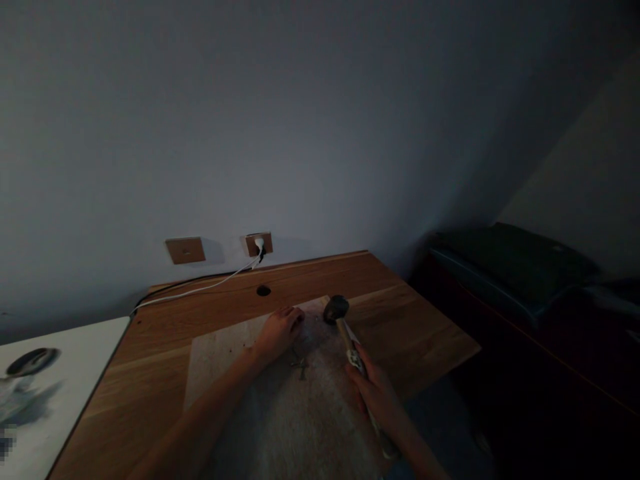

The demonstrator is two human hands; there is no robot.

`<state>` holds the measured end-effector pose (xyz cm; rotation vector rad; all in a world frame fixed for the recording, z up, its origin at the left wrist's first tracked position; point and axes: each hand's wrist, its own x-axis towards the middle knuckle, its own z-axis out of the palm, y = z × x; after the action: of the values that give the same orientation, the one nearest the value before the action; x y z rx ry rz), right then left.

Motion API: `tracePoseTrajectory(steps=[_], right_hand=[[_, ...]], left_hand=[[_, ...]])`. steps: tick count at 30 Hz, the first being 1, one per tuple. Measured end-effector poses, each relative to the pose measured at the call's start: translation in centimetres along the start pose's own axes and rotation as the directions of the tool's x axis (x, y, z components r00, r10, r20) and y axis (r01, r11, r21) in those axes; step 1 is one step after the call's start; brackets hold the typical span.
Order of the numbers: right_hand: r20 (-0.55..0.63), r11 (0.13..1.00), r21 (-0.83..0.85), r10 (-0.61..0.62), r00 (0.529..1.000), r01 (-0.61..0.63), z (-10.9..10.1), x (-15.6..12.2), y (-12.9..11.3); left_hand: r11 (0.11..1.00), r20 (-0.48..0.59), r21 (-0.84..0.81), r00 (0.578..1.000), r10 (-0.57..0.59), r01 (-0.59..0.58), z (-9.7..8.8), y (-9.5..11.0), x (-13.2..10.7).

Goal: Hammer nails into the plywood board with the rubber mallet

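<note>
A hammer (pixel 336 309) with a dark head and a light handle is gripped in my right hand (pixel 371 383), fingers wrapped round the middle of the handle. Its head is over the far right part of a pale board (pixel 300 427); I cannot tell whether it touches. My left hand (pixel 281 328) rests by the far edge of that board, fingers curled together toward the hammer head. Whatever those fingers pinch is too small and dark to make out. Between the hands lie a few thin metal pieces (pixel 300 367), which look like nails.
The board lies on a wooden desk (pixel 430 333) against a wall. A white cable (pixel 215 287) runs along the desk's back edge to a wall socket (pixel 259 244). At left stands a white surface (pixel 85 387) with a dark round item (pixel 33 361). Dark furniture (pixel 520 273) is at right.
</note>
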<state>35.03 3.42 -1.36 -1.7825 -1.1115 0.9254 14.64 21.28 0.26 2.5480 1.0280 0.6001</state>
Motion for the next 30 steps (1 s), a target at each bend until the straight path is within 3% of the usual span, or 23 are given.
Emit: tracePoseTrajectory(steps=[12, 21, 30], right_hand=[[-0.025, 0.999, -0.012, -0.042, 0.999, 0.042, -0.04, 0.14, -0.31], [-0.082, 0.996, -0.043, -0.077, 0.994, 0.073, -0.11, 0.13, -0.24], [-0.027, 0.999, -0.015, -0.029, 0.999, 0.029, -0.25, 0.39, -0.49]], left_hand=[[0.973, -0.027, -0.226, 0.998, -0.060, 0.052, 0.22, -0.91, 0.45], [0.978, -0.011, -0.207, 1.000, -0.001, -0.002, 0.15, -0.45, 0.40], [0.980, -0.023, -0.200, 1.000, 0.006, -0.010, 0.59, -0.71, 0.63]])
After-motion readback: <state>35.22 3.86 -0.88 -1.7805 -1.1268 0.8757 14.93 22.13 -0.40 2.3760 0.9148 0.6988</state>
